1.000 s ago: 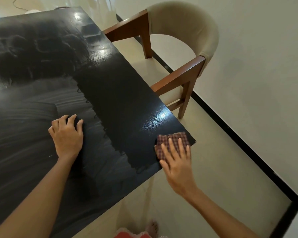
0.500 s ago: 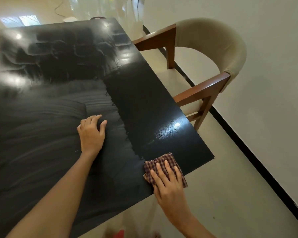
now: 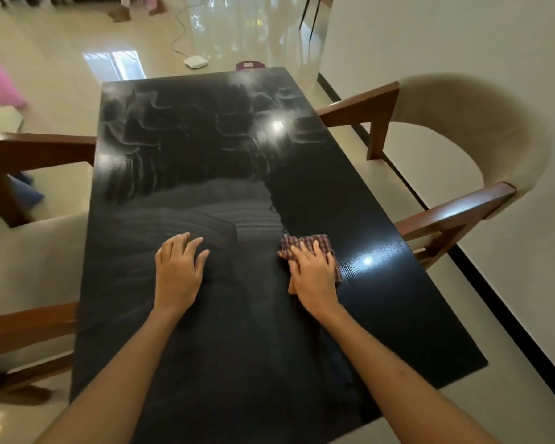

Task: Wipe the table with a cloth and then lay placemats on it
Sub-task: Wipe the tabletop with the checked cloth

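Right hand [image 3: 314,273]: fingers flat, pressing checked cloth [image 3: 308,246] onto black table [image 3: 382,315].
Left hand [image 3: 177,271]: fingers extended, resting on tabletop, holding nothing.

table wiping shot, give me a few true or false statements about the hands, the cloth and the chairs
1. The right hand presses a checked cloth on the table. True.
2. The left hand holds a placemat. False: it rests bare on the table.
3. A chair stands at the table's right side. True.
4. The cloth hangs over the table's edge. False: it lies flat, well inside the edge.
5. Placemats are already laid. False: none shows.
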The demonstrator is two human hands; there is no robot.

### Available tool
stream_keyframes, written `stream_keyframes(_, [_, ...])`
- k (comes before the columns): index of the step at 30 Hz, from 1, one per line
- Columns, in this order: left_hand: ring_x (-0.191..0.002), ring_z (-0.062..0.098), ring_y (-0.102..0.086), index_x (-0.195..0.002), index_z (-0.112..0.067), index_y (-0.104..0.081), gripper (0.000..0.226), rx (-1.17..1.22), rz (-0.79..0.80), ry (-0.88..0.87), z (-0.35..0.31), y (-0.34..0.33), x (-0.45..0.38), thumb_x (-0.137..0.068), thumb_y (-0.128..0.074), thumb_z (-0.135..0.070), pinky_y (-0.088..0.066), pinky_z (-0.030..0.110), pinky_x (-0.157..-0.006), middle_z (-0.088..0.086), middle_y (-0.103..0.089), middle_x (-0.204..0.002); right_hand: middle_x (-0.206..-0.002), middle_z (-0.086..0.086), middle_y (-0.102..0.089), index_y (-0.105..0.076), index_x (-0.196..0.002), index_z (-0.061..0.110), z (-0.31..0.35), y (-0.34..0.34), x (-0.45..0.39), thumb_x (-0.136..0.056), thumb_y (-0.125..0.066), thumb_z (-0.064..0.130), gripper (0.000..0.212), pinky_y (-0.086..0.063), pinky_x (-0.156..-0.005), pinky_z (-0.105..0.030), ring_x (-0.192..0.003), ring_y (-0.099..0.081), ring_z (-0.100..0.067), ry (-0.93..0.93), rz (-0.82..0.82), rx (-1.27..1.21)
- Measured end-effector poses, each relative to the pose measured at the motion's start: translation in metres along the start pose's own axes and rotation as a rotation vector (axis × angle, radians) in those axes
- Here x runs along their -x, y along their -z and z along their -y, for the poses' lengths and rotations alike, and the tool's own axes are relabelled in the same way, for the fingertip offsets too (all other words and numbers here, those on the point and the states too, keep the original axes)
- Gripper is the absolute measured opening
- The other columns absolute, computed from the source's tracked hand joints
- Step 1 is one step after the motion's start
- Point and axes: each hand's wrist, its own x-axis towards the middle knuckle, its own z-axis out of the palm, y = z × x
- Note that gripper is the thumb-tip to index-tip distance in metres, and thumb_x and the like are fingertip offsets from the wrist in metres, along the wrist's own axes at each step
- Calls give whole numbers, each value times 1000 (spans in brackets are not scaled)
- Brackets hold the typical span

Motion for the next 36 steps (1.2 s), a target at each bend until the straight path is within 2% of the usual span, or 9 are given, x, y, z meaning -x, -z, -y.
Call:
stream_keyframes(5, [-115,32,-50,-117,-9,-64,29,-136,-22,28,39,1,-15,-93,-58,-24,-41,47,-95,17,-58,-123,-162,4,-15,-28,-152,26,29,-17,-110,-102,-30,40,52,-2,-117,-53,-149,-5,-28,-12,92,98])
stream_keyframes(9, [-112,29,-50,-119,-12,-63,46,-149,23,31,63,-2,-21,-93,-37,-40,-42,45,-92,13,-58,-121,-163,7,-2,-8,-156,29,55,-24,-176,-102,-24,42,58,9,-114,-60,-148,11,-34,-65,140,108])
stream_keyframes(12, [-114,26,-47,-122,-16,-61,47,-132,18,49,66,-4,-22,-93,-38,-43,-40,43,-95,9,-55,-122,-163,9,3,-7,-155,33,66,-26,-209,-101,-22,46,57,12,-111,-64,-147,17,-37,-85,154,157])
stream_keyframes(16, [-115,24,-47,-123,-17,-61,42,-141,24,57,68,-5,-20,-93,-44,-41,-39,41,-97,6,-54,-122,-163,9,1,-10,-155,35,94,-41,-224,-100,-22,51,58,11,-111,-65,-147,14,-37,-90,144,183])
stream_keyframes(23, [-115,25,-48,-124,-15,-60,33,-155,26,64,70,-6,-20,-95,-51,-28,-40,41,-95,8,-56,-124,-163,10,-6,-18,-153,37,204,-87,-198,-101,-24,50,55,11,-111,-64,-148,9,-34,260,191,190])
stream_keyframes(27, [-116,24,-48,-123,-14,-60,33,-138,23,70,72,-7,-20,-95,-50,-26,-40,41,-96,7,-56,-125,-163,10,-6,-17,-153,38,207,-91,-188,-101,-22,51,54,8,-112,-65,-149,10,-34,350,210,239])
stream_keyframes(31, [-113,25,-49,-121,-15,-62,37,-118,2,67,71,-7,-21,-93,-43,-29,-40,42,-94,6,-57,-122,-163,9,-1,-13,-154,35,173,-72,-201,-100,-23,47,57,7,-111,-68,-147,12,-37,177,194,212])
stream_keyframes(36, [-113,26,-49,-120,-14,-62,37,-96,-11,76,71,-8,-21,-93,-42,-30,-38,42,-95,7,-57,-122,-163,9,-2,-13,-154,35,97,-50,-185,-99,-26,48,59,5,-112,-68,-148,11,-37,-113,76,193])
